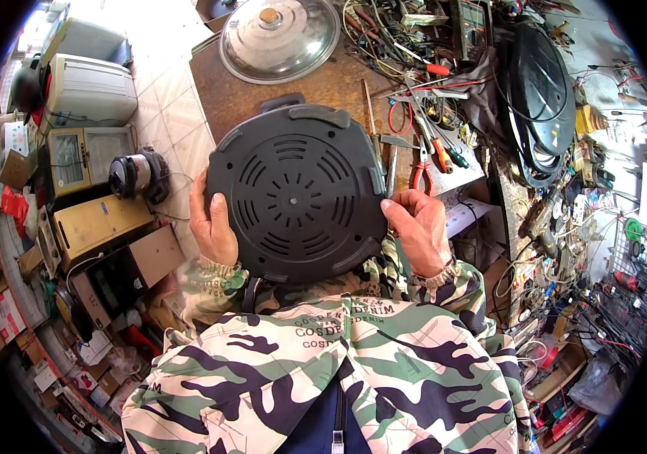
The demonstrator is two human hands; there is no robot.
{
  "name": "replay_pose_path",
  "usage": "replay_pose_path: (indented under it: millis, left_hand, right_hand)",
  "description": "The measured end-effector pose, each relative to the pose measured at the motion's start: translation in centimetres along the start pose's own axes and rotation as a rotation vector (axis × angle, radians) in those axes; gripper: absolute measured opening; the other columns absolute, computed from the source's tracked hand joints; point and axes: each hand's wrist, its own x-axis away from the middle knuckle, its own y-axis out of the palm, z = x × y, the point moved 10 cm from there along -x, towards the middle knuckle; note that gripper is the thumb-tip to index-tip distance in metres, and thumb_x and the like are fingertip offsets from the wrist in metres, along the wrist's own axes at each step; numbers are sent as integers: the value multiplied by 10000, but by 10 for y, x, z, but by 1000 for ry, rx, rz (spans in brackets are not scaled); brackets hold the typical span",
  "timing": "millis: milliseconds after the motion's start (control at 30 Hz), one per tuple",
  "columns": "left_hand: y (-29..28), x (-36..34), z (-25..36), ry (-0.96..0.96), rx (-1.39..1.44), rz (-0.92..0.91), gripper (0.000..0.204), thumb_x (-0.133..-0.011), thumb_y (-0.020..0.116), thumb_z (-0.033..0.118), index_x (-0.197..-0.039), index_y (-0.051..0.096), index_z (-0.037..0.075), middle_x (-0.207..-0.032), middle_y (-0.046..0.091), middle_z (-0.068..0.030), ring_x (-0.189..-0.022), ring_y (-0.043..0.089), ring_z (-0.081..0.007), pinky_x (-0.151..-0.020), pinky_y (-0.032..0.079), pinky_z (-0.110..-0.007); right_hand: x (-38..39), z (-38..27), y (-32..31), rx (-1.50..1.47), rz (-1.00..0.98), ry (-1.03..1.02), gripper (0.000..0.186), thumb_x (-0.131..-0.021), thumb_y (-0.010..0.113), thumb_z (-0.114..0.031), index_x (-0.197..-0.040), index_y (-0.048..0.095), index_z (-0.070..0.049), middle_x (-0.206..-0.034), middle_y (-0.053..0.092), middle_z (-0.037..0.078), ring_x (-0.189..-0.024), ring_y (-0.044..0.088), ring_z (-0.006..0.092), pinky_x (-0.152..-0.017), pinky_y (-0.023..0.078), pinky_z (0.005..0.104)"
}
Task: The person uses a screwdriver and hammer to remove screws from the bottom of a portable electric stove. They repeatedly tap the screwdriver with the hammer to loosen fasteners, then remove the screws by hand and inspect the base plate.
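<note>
Black round housing [293,200], slotted face to camera, held up before chest, overlapping near part of brown bench [225,91] in view. Left hand [216,231] clamped on left rim; right hand [422,229] pinching right rim. Gap of bench top shows between housing and metal lid [279,44]; red-handled pliers [423,164] near right edge. Dark lettering on camouflage jacket [414,393].

Base [293,216] resting between left fingers [219,217] and right fingers [399,215]
Lid [282,45] is lying beyond on the table [241,98], pliers [423,175] to the right.
</note>
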Motion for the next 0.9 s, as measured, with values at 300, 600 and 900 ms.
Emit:
replay_pose_path:
  millis: [300, 600, 900]
  left_hand:
    - [0, 2, 1, -7, 68, -2, 489, -1061, 502, 175, -1480, 463, -74, -1452, 553, -192, -1336, 526, -261, -1162, 364, -375]
    - [-1, 5, -2, -27, 114, 1, 496, -1050, 505, 157, -1482, 452, -79, -1445, 559, -200, -1331, 531, -270, -1159, 370, -381]
    - [-5, 6, -1, 2, 21, 10, 501, -1045, 504, 175, -1468, 462, -90, -1433, 562, -215, -1321, 543, -285, -1151, 381, -392]
  right_hand:
    - [-2, 10, 5, -115, -72, 134, 311, -931, 737, -227, -938, 676, 78, -756, 636, 10, -675, 539, 63, -599, 431, 239]
    - [8, -4, 0, -66, -75, 47, 305, -949, 725, -210, -1016, 707, 87, -778, 681, 29, -684, 578, 69, -615, 466, 249]
    - [18, -45, -12, 176, 124, -258, 213, -947, 711, -114, -1072, 721, 59, -837, 736, 91, -744, 671, 123, -693, 543, 292]
